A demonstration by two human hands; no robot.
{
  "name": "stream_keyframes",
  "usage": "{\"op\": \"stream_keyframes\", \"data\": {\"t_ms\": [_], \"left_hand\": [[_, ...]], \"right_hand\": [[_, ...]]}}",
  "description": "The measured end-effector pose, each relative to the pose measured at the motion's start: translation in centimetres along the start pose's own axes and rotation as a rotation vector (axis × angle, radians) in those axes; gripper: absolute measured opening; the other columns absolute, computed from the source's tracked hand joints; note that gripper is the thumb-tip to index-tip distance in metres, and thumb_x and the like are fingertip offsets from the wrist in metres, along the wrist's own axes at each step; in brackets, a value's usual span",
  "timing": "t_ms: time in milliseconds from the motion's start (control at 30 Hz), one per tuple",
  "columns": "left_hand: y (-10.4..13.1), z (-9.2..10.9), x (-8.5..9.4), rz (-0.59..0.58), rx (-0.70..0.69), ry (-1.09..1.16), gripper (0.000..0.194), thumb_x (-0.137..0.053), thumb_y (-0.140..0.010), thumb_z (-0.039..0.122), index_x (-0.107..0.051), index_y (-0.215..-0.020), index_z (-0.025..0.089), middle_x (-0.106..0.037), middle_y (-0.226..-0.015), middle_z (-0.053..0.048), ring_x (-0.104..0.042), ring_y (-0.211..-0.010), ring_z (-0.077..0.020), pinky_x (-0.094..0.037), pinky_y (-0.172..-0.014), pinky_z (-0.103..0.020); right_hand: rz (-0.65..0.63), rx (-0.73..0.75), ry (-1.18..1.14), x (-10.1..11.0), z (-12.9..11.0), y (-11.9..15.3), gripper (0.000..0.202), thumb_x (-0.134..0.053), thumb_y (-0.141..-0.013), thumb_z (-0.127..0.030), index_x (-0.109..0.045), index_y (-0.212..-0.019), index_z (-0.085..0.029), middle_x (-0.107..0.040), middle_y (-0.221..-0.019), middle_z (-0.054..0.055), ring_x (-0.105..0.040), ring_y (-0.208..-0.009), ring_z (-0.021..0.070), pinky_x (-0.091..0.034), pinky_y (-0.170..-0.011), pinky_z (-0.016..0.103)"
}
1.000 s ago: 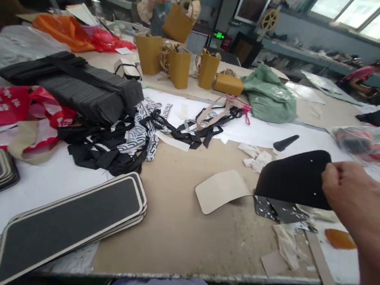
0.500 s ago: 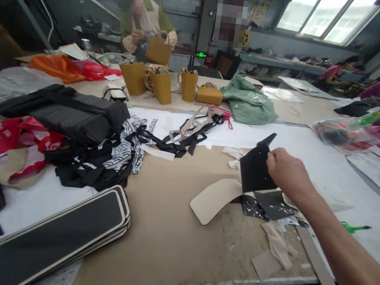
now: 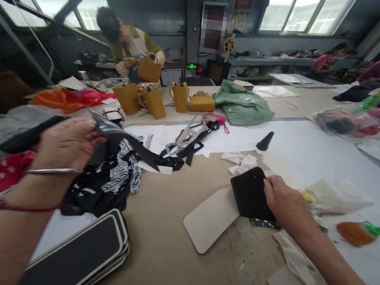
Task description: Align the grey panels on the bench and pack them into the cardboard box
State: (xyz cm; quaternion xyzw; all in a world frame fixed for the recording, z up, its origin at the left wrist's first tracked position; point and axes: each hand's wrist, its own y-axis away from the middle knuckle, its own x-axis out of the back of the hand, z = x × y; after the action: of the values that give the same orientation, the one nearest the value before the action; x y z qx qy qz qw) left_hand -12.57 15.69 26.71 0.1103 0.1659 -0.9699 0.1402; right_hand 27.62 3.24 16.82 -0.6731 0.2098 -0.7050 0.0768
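Observation:
My left hand point(image 3: 67, 142) is raised over the pile at the left. It pinches a thin dark sheet point(image 3: 125, 141) with whitish marks, which slants down to the right. My right hand point(image 3: 282, 199) grips the edge of a black panel point(image 3: 249, 192) with rounded corners. Under that panel a long cream panel point(image 3: 209, 222) lies on the brown board; whether the two are joined I cannot tell. A strip of white-specked dark material point(image 3: 263, 223) shows beneath the black panel. Farther back a black tapered piece point(image 3: 265, 141) stands on the white sheet.
Long black panels with cream edges point(image 3: 81, 249) are stacked front left. Black and patterned straps point(image 3: 119, 170) lie behind them. Scraps point(image 3: 295, 259) and an orange-brown squeeze bottle point(image 3: 356, 233) lie at right. Several mustard bags point(image 3: 153, 101) and a green bag point(image 3: 244, 104) stand farther back, near another person point(image 3: 133, 44).
My left hand has come into view at the left, holding the dark sheet. My right hand has lowered the black panel and tipped it flatter. The view has shifted, showing the bottle.

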Motion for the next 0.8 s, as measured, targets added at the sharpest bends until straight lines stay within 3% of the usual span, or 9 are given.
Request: {"op": "stream_keyframes", "data": {"t_ms": [100, 233, 433, 633, 700, 800], "left_hand": [[-0.4, -3.1, -1.0, 0.018, 0.141, 0.074, 0.011, -0.061, -0.056, 0.011, -0.053, -0.063, 0.012, -0.057, -0.055, 0.002, -0.054, -0.05, -0.0086, -0.046, -0.044, -0.017], [-1.2, -5.2, -1.2, 0.05, 0.119, 0.03, 0.018, -0.067, -0.05, 0.016, -0.055, -0.062, 0.013, -0.058, -0.054, 0.003, -0.054, -0.049, -0.0079, -0.047, -0.045, -0.017], [-2.6, -5.3, -3.3, -0.111, 0.092, -0.126, 0.02, -0.069, -0.049, 0.019, -0.057, -0.064, 0.011, -0.058, -0.055, 0.003, -0.054, -0.05, -0.008, -0.046, -0.047, -0.018], [-3.0, -5.5, -7.2, -0.178, 0.077, -0.106, 0.01, -0.064, -0.056, 0.013, -0.056, -0.063, 0.012, -0.055, -0.053, 0.003, -0.051, -0.049, -0.0081, -0.044, -0.049, -0.022], [-3.1, -5.4, -7.4, -0.192, 0.056, -0.071, 0.011, -0.066, -0.057, 0.014, -0.057, -0.063, 0.015, -0.056, -0.056, 0.003, -0.052, -0.053, -0.009, -0.045, -0.052, -0.023], [-3.3, -6.3, -5.8, -0.155, 0.044, -0.019, 0.015, -0.069, -0.054, 0.017, -0.057, -0.063, 0.017, -0.057, -0.059, 0.003, -0.053, -0.056, -0.0103, -0.047, -0.054, -0.024]], "right_hand": [[0.129, 0.076, -0.008, -1.8, 0.6, 0.6, 0.031, -0.024, -0.089, -0.031, -0.049, -0.077, -0.017, -0.055, -0.062, 0.005, -0.048, -0.044, 0.0144, -0.025, -0.044, 0.026], [0.186, 0.119, -0.027, -4.3, 1.5, 1.3, 0.034, -0.024, -0.09, -0.034, -0.052, -0.078, -0.017, -0.054, -0.061, 0.004, -0.045, -0.043, 0.0124, -0.025, -0.044, 0.026], [0.187, 0.098, -0.07, -5.1, 1.7, 1.7, 0.034, -0.025, -0.09, -0.034, -0.053, -0.079, -0.018, -0.058, -0.066, 0.005, -0.047, -0.044, 0.0127, -0.027, -0.044, 0.026], [0.025, -0.042, -0.055, -4.2, 0.7, 1.7, 0.031, -0.026, -0.09, -0.032, -0.052, -0.081, -0.017, -0.058, -0.061, 0.005, -0.052, -0.045, 0.0159, -0.026, -0.043, 0.026], [-0.012, -0.054, -0.04, -3.9, 0.6, 1.7, 0.031, -0.025, -0.09, -0.031, -0.051, -0.083, -0.016, -0.058, -0.061, 0.006, -0.054, -0.048, 0.0168, -0.026, -0.044, 0.026], [-0.023, -0.079, -0.018, -3.7, 0.7, 1.8, 0.03, -0.026, -0.09, -0.03, -0.051, -0.082, -0.016, -0.056, -0.059, 0.006, -0.055, -0.051, 0.0178, -0.027, -0.045, 0.026]]}}
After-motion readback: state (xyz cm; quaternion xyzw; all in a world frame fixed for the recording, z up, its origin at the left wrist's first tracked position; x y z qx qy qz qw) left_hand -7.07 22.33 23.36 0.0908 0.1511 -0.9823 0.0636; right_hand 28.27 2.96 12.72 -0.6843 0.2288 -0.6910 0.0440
